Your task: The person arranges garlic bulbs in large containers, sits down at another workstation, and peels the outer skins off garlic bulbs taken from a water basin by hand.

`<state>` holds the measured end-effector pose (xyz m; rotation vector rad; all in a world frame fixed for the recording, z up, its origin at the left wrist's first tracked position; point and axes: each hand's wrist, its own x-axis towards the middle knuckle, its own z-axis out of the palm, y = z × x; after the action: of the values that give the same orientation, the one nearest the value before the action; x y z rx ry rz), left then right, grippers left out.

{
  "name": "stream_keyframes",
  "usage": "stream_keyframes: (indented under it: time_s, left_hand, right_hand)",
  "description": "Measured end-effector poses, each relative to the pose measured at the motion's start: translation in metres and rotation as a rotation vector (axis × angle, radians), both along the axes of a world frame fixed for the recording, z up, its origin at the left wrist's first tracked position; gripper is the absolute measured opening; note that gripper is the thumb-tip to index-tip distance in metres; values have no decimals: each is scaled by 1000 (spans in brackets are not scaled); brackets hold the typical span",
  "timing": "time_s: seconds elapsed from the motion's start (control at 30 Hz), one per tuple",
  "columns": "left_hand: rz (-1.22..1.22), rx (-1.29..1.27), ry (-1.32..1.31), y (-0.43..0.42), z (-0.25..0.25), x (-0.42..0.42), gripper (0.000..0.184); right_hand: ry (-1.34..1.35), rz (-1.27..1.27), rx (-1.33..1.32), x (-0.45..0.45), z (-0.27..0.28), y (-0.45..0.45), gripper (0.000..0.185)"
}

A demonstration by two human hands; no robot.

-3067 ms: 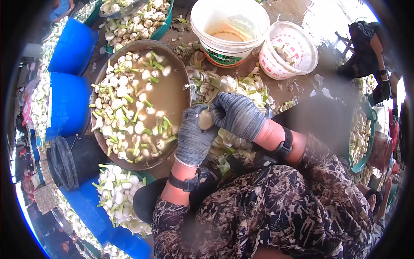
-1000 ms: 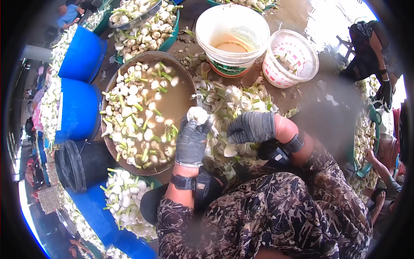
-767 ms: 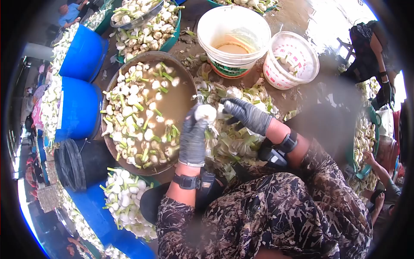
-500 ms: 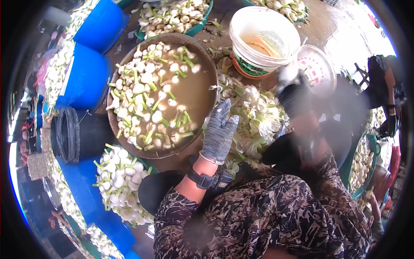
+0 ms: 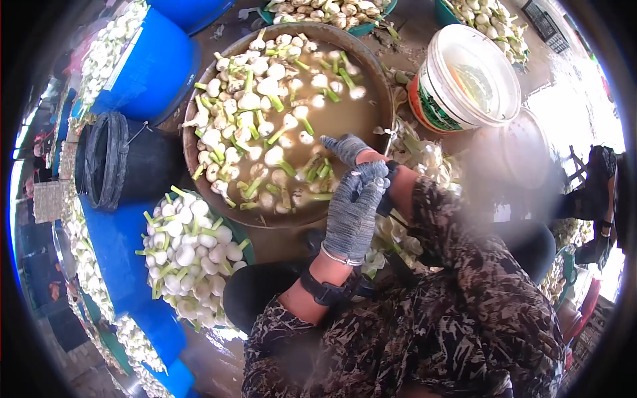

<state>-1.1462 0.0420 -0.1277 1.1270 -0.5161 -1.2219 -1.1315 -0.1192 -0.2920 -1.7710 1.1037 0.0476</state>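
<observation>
My right hand [image 5: 350, 148], in a grey glove, reaches over the right side of a wide round basin [image 5: 387, 86] of murky water. Its fingers are stretched toward a floating garlic bulb [image 5: 306, 137], with no bulb in its grasp. My left hand [image 5: 356, 215], also gloved, is just below it and beside the basin's rim. Its fingers are curled together; whatever they hold, if anything, is hidden. Many garlic bulbs [image 5: 249, 101] with short green stems float in the basin, mostly on its left side. Peeled skins [image 5: 424, 159] lie in a heap right of the basin.
A white bucket [image 5: 443, 79] stands at the upper right, near a pale round lid [image 5: 524, 149]. Clean white garlic [image 5: 189, 245] is piled at the lower left. Blue tubs [image 5: 149, 66] and a black container [image 5: 136, 159] line the left. Another person's leg [image 5: 597, 192] is at the right.
My right hand has swung left from beside the bucket to over the basin. My left hand has shifted slightly right and down, its fingers more curled. The view has shifted too.
</observation>
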Motion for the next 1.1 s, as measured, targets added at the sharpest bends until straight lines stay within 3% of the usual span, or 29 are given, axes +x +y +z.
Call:
stream_keyframes:
  time_s: [0.03, 0.07, 0.13, 0.2, 0.27, 0.33, 0.4, 0.43, 0.47, 0.53, 0.63, 0.73, 0.8, 0.83, 0.97, 1.1]
  left_hand:
    - [23, -11, -28, 1, 6, 3, 27]
    - [43, -21, -55, 2, 10, 7, 27]
    - [55, -34, -91, 4, 13, 14, 28]
    - [131, -50, -23, 2, 18, 20, 28]
    - [217, 16, -171, 3, 12, 25, 29]
    - [341, 30, -451, 4, -14, 32, 33]
    - [476, 173, -68, 1, -14, 31, 38]
    - [459, 243, -92, 0, -29, 35, 42]
    - [452, 284, 99, -4, -19, 29, 43]
    - [243, 273, 261, -12, 2, 17, 41]
    - [11, 46, 449, -18, -11, -7, 41]
    - [30, 44, 343, -22, -11, -32, 41]
    - [6, 45, 334, -22, -11, -45, 39]
    - [11, 55, 271, -23, -12, -51, 40]
    - [-16, 76, 122, -26, -12, -66, 46]
    - [-23, 103, 6, -30, -14, -68, 46]
  right_hand:
    - [-273, -36, -37, 10, 1, 12, 63]
    - [-280, -30, -34, 21, -16, 10, 63]
    - [109, -71, 423, 36, -44, 5, 59]
    - [-87, 251, 65, 16, 12, 23, 58]
    - [-529, -169, 419, 16, 16, 30, 46]
    - [-652, -84, -81, -6, 18, 23, 66]
    - [-708, -44, -312, -41, 81, 30, 74]
    - [-698, -16, -402, -58, 99, 30, 77]
    - [-683, 11, -490, -76, 114, 32, 80]
    - [-630, 26, -641, -109, 141, 41, 83]
    - [-566, -12, -645, -149, 165, 55, 78]
    - [-580, -62, -594, -190, 178, 60, 72]
    - [-570, -202, -384, -218, 184, 61, 56]
    - [-551, -322, -425, -225, 179, 63, 36]
    - [-442, -374, -651, -236, 173, 63, 14]
    - [-389, -270, -840, -237, 181, 63, 16]
